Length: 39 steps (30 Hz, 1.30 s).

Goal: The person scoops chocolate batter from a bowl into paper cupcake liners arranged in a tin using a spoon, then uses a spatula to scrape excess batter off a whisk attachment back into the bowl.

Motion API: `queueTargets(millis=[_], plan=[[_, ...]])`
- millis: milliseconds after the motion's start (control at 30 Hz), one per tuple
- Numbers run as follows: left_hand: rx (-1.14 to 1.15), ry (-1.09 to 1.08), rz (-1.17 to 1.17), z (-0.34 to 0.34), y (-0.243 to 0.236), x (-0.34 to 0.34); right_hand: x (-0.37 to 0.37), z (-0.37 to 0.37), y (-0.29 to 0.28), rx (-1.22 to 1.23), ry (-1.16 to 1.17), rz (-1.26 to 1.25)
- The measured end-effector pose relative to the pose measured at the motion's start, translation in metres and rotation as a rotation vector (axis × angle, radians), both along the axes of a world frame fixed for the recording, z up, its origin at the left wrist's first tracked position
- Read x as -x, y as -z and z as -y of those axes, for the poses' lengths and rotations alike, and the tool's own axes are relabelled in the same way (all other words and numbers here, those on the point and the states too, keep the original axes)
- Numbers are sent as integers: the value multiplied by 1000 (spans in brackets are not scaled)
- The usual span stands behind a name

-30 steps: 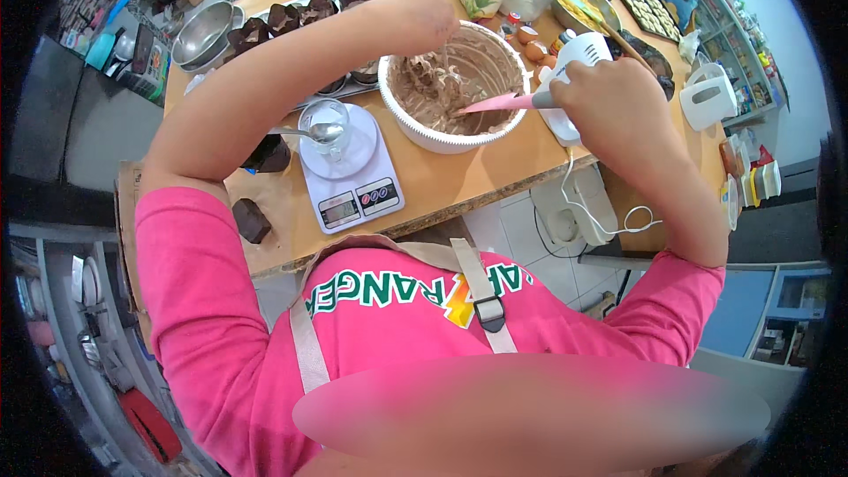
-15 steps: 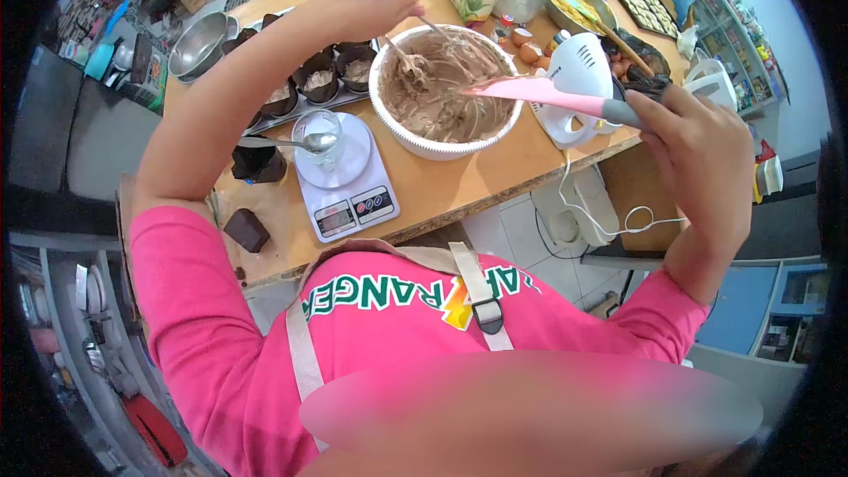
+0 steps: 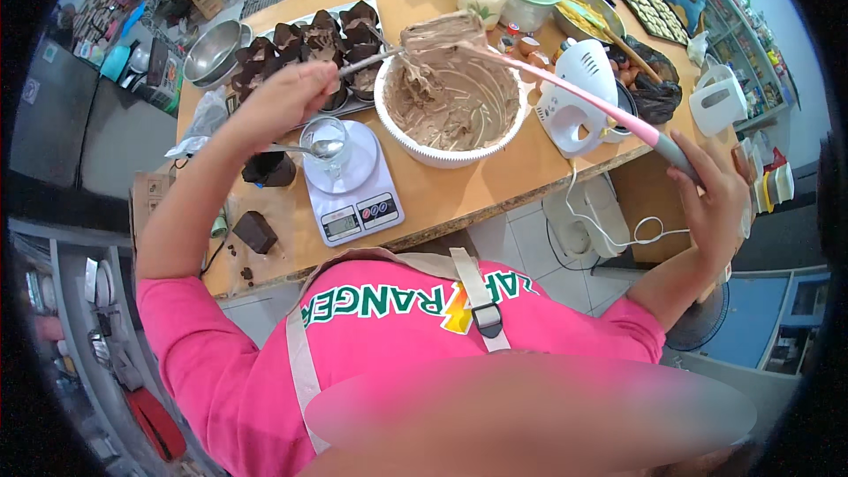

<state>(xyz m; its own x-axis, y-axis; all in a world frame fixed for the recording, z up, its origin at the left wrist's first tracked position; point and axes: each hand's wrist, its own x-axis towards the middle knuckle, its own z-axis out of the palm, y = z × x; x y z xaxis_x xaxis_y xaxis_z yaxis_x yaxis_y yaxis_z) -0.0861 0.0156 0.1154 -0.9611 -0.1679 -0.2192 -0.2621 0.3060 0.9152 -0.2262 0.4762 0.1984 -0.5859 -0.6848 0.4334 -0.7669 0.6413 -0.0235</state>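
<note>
In my left hand [image 3: 302,95] is the handle of a metal spoon [image 3: 371,60], its far end hidden in brown batter. My right hand [image 3: 711,172] grips a long pink spatula [image 3: 583,97] by its grey handle end. The spatula's batter-coated head meets the spoon's end above the far rim of a white mixing bowl [image 3: 446,157]. Thick batter [image 3: 455,110] lines the bowl's inside, and a clump hangs beneath the spoon. Left of the bowl, several dark paper cups [image 3: 322,40] stand on a tray, some with batter visible in them.
A white kitchen scale [image 3: 353,190] bears a glass cup [image 3: 325,159] with a spoon across it. Right of the bowl stand a white hand mixer [image 3: 579,93], its cord hanging over the edge, and a metal bowl [image 3: 587,13]. Dark empty cups [image 3: 254,231] lie at the near left.
My left hand has come back left and nearer, lifting the spoon out of the bowl. The spatula head has risen to the spoon, now batter-covered; my right hand has moved lower.
</note>
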Motion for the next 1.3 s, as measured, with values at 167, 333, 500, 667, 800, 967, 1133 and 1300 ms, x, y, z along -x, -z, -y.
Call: queueTargets(millis=[167, 333, 500, 667, 800, 967, 1133, 1300], plan=[[-720, 10, -3, -51, 25, -18, 16, -18, 83, 411, -66, 261], [-972, -53, -22, -96, 41, -11, 0, 21, 166, 781, -175, 879], [-1303, 55, -47, -103, 62, -4, -27, 69, 200, 937, -302, 1129], [-1392, 50, -23, -107, 70, -5, -33, 92, 204, 1022, -298, 1008], [-1421, 51, -13, -105, 76, -7, -25, 92, 211, 991, -281, 909], [-1459, 0, 45, -108, 77, -6, -37, 92, 220, 710, -114, 541], [-1360, 1, 60, -110, 80, -6, -50, 100, 215, 634, -120, 304], [-1221, -36, 83, -111, 78, -14, -46, 96, 206, 613, -28, 239]])
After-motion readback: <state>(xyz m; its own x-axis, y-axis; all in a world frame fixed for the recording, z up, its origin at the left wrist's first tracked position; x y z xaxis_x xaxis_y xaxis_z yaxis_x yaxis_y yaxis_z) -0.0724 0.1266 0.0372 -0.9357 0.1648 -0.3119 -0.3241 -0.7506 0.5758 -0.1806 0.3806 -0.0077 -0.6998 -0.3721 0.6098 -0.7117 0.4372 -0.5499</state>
